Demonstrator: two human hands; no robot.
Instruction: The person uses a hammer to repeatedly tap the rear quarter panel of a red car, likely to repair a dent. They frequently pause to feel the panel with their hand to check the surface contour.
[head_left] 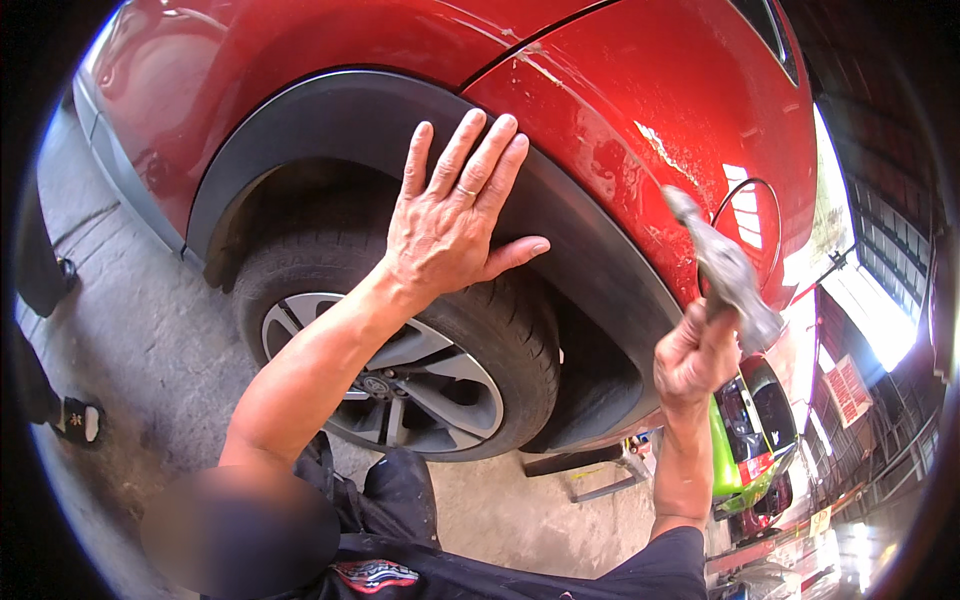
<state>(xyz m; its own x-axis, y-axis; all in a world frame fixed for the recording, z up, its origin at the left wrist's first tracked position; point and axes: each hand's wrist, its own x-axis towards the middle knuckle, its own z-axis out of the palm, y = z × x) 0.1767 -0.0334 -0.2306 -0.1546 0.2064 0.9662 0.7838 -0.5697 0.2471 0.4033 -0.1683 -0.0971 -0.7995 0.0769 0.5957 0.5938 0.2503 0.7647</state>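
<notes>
My left hand (448, 222) lies flat with fingers spread on the black wheel arch trim (330, 110) of a red car (590, 90). Its fingertips reach the edge where trim meets red paint. A hammer (722, 262) with a grey metal head is gripped in my right hand (692, 355), raised in front of the red rear panel near the round fuel door (752, 215). Whether the head touches the panel I cannot tell. Pale scratches and scuffs run across the paint between my hands. Beneath my left forearm sits the tyre and alloy wheel (400, 385).
At the left edge, another person's dark trouser legs and shoe (78, 420) stand on the concrete floor (150, 350). A bright green car (735, 450) is parked behind at the right. A low metal stand (605, 475) rests on the floor beyond the wheel.
</notes>
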